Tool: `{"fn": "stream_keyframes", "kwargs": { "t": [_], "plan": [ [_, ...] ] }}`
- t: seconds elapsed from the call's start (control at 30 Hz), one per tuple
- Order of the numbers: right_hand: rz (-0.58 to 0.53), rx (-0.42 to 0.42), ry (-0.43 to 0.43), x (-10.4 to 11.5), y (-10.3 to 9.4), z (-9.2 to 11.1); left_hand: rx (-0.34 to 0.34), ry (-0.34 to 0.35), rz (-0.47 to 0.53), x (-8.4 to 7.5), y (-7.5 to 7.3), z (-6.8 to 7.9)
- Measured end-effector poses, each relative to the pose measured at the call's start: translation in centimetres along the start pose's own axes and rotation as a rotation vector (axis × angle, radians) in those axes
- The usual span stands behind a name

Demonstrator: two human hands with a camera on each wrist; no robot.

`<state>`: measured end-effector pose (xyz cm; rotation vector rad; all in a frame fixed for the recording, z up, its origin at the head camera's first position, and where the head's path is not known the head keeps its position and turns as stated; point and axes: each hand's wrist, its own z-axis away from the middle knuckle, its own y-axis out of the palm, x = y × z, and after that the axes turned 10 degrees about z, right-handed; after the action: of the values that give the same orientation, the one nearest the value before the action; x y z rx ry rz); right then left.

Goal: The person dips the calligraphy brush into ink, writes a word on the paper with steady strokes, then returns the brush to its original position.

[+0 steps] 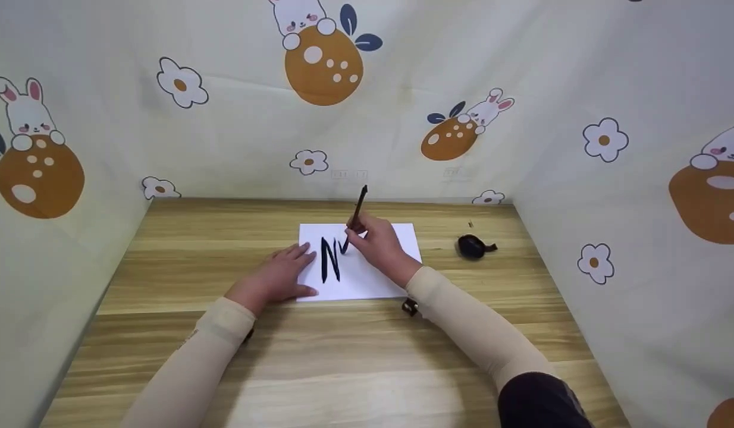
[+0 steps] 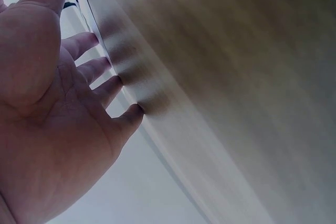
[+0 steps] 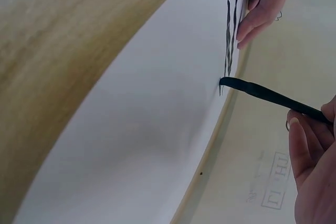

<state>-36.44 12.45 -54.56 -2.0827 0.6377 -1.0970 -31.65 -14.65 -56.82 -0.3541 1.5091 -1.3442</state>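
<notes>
A white sheet of paper (image 1: 373,284) lies on the wooden table, with bold black strokes (image 1: 329,261) painted on its left part. My right hand (image 1: 379,241) pinches a dark writing brush (image 1: 358,205) between thumb and fingers. In the right wrist view the brush's bent, wet tip (image 3: 227,81) touches the paper beside the strokes. With fingers spread, my left hand (image 1: 281,276) rests on the paper's left edge. The left wrist view shows the left hand (image 2: 63,103) from the palm side, its fingertips down at the sheet's edge.
To the right of the paper sits a small round black dish (image 1: 471,246) with a short stub. A tiny dark mark (image 1: 470,224) lies behind it on the wooden table (image 1: 343,368). Patterned cloth walls (image 1: 242,131) enclose the back and both sides.
</notes>
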Motion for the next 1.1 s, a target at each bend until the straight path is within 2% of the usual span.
{"fn": "stream_keyframes", "kwargs": {
  "t": [0.4, 0.67, 1.1],
  "plan": [
    [0.001, 0.050, -0.030, 0.3, -0.6, 1.8, 0.017, -0.026, 0.005, -0.1, -0.1, 0.1],
    [-0.005, 0.079, -0.067, 0.8, -1.1, 2.9, 0.006, -0.007, -0.007, 0.2, 0.0, -0.1],
    [-0.076, 0.086, -0.083, 0.7, -1.5, 3.9, -0.003, -0.017, 0.008, 0.0, -0.1, 0.1]
  ]
}}
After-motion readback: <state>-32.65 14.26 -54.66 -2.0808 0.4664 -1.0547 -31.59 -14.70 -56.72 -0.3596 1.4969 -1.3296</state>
